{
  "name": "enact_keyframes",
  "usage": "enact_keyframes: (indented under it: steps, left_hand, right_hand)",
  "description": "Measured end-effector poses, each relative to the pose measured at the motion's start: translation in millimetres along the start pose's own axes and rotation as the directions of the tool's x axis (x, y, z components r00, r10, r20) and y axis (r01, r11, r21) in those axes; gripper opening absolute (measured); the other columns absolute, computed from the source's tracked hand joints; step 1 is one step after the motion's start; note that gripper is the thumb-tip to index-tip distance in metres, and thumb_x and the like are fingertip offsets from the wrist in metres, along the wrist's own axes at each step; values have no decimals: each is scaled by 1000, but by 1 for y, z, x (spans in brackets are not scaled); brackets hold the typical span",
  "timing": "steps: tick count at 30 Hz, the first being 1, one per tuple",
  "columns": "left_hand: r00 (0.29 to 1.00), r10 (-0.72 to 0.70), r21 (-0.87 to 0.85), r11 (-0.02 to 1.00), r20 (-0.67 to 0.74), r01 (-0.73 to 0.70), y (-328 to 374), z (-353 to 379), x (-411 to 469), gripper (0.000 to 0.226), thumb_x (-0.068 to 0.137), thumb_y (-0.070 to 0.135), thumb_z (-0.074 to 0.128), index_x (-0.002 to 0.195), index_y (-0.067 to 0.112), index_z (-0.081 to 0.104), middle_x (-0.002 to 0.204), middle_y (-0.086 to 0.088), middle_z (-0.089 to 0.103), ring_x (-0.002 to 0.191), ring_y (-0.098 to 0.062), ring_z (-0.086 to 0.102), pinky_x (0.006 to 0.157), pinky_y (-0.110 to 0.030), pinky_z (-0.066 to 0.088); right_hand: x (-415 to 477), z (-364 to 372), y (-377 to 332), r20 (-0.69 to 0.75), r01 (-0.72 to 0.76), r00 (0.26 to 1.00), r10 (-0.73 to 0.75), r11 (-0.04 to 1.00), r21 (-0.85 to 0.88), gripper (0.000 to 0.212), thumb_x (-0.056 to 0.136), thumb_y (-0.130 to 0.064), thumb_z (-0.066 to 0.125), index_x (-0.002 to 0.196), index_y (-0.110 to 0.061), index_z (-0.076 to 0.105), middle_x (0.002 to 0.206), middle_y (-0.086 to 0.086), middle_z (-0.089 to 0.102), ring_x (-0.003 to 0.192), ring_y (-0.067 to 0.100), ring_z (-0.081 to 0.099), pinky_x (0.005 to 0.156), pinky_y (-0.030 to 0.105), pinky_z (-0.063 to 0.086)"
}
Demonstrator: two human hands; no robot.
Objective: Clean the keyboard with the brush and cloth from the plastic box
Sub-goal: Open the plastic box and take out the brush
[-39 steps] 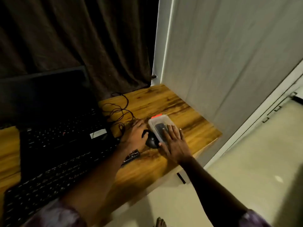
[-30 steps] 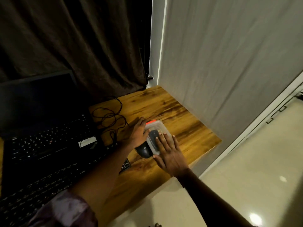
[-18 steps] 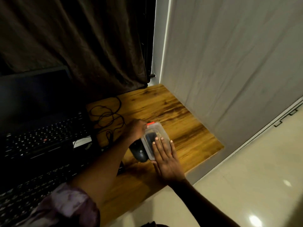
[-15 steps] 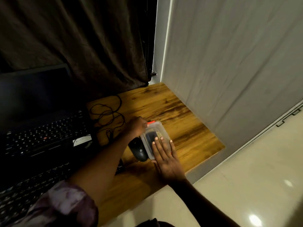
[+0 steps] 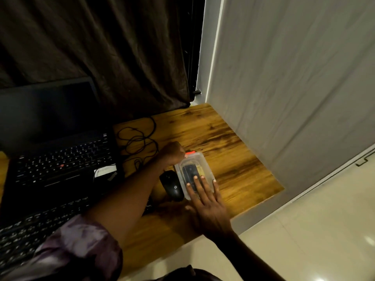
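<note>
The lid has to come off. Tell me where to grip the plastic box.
Pinch the orange tab at the far end of the plastic box, coming from the far left, where the left hand is curled. It sticks out past the rim, and the right hand holds the near end down.

Wooden desk, dark grain streaks, runs from left edge to right of centre. Lying on it: open black laptop at left; black keyboard at lower left; tangled black cable at centre; black mouse just beside clear plastic box, lid on.
</note>
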State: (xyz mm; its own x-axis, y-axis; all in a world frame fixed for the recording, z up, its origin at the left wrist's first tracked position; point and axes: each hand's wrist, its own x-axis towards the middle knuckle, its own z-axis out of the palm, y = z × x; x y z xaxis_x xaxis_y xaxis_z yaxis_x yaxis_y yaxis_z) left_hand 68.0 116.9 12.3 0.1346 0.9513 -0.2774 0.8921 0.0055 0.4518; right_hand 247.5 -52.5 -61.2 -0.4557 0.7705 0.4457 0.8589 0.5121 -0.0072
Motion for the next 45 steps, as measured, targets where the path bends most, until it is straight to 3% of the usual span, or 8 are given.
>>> enact_keyframes:
  steps: [7,11,21,29,34,37,40,45]
  left_hand:
    - [998,-52,-116,992,32,55,5,-6,0,39,98,19,58,62,4,61,61,-5,52,71,-22,56,55,-28,33]
    - [995,-100,-159,982,12,101,7,-2,0,38,101,23,55,95,-12,67,106,-29,67,101,-39,65,70,-31,40]
    - [969,-212,-368,917,-124,153,6,7,-2,29,102,28,53,81,11,65,88,-16,64,85,-29,64,72,-35,47]
    - [919,-241,-445,892,-312,83,4,5,-14,27,104,22,51,117,7,69,125,-14,67,114,-32,62,91,-39,50]
    - [912,-4,-273,955,-410,-118,5,7,-25,32,94,11,67,126,11,65,145,-10,50,135,-29,46,106,-39,44]
    - [915,136,-167,963,-380,-213,9,14,-34,40,85,4,70,123,15,68,136,-4,58,126,-24,53,102,-33,45]
    - [884,285,19,954,-370,-299,25,18,-44,32,85,-3,58,111,8,73,117,-9,68,109,-29,60,86,-25,40]
    - [926,327,344,905,-187,-250,32,26,-47,27,91,36,55,98,16,71,99,-7,70,96,-29,64,83,-35,50]
  right_hand:
    - [22,-1,-2,167,-139,977,135,990,10,75,96,-69,33,154,-21,35,162,20,21,149,44,18,117,62,23]
    - [21,-1,0,167,-147,975,148,989,-16,69,95,-64,33,153,-26,36,160,17,29,145,45,23,112,65,27]
    - [28,-11,3,189,-213,960,208,977,7,63,87,-71,43,140,-37,51,154,4,43,137,42,44,96,63,46]
    - [35,-29,14,141,-310,950,278,894,323,57,92,-62,47,144,-38,48,155,-8,41,145,27,32,106,53,37]
    - [46,-48,35,160,-423,787,595,333,842,35,100,-42,54,127,-24,64,119,-5,68,116,13,62,93,30,55]
    - [51,-52,53,446,-504,583,680,-128,854,21,100,-41,51,110,-30,67,109,-3,69,109,22,65,95,39,55]
    - [49,-43,77,765,-432,419,488,-634,641,54,83,-62,59,119,-22,63,122,14,68,117,36,61,106,55,45]
    - [47,-42,90,833,-299,335,439,-789,536,48,102,-47,35,117,-10,61,102,17,69,98,35,64,84,41,52]
